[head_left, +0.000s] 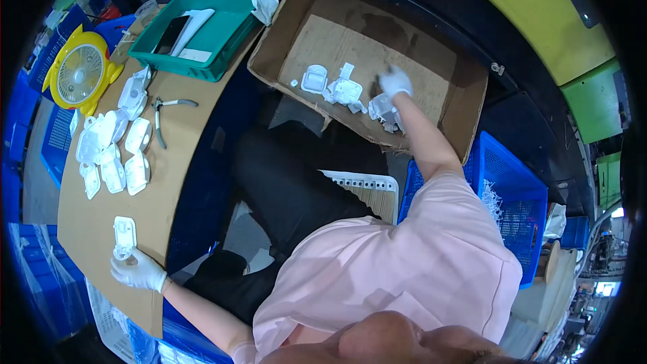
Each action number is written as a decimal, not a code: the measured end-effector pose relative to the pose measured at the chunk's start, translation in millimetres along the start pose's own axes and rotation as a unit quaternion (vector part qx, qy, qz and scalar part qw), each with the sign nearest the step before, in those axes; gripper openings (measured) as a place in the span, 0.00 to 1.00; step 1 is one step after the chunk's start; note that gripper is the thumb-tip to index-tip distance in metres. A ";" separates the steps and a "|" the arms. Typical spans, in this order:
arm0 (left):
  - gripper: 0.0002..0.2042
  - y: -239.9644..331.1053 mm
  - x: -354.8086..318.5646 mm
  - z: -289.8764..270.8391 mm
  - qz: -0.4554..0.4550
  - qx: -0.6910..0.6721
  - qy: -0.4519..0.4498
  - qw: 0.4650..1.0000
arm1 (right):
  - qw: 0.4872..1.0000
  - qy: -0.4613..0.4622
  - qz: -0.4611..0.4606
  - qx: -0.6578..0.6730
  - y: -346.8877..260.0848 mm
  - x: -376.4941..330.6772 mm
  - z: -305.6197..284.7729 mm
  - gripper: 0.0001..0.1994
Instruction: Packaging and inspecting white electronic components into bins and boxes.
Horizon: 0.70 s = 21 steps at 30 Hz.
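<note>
At lower left, the left hand [138,271] in a white glove rests its fingers on a white moulded plastic part [124,236] lying on the cardboard-covered table [87,222], pinching its lower edge. At upper centre, the gloved right hand [395,83] reaches into the cardboard box [431,61], fingers curled over loose white parts [344,89]; whether it grips one I cannot tell. A cluster of finished-looking parts [114,152] lies beside pliers [162,118]; several remain in the box.

White gloves — pale pink top
</note>
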<state>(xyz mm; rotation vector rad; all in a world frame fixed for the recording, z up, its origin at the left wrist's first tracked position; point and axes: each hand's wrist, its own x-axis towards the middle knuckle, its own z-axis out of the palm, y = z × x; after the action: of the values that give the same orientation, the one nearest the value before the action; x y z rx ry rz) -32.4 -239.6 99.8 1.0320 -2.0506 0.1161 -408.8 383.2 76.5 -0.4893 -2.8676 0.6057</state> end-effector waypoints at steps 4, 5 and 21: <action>0.26 33.0 -17.4 -19.8 -0.002 0.088 0.031 0.996 | 0.961 -0.147 0.147 -0.184 80.3 -21.0 -9.3 0.26; 0.26 39.7 -21.5 -17.1 -0.001 0.083 0.031 0.996 | 0.959 -0.169 0.174 -0.146 101.7 -24.0 -5.5 0.27; 0.21 30.9 -58.3 -1.8 0.078 0.082 0.063 0.992 | 0.952 -0.100 0.275 -0.093 125.8 -22.4 36.9 0.25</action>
<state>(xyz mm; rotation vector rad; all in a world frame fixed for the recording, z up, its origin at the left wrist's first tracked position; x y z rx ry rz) -33.8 -181.8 68.0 0.9358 -2.0289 0.4266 -361.0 470.7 -11.6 -1.3597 -2.9851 0.4771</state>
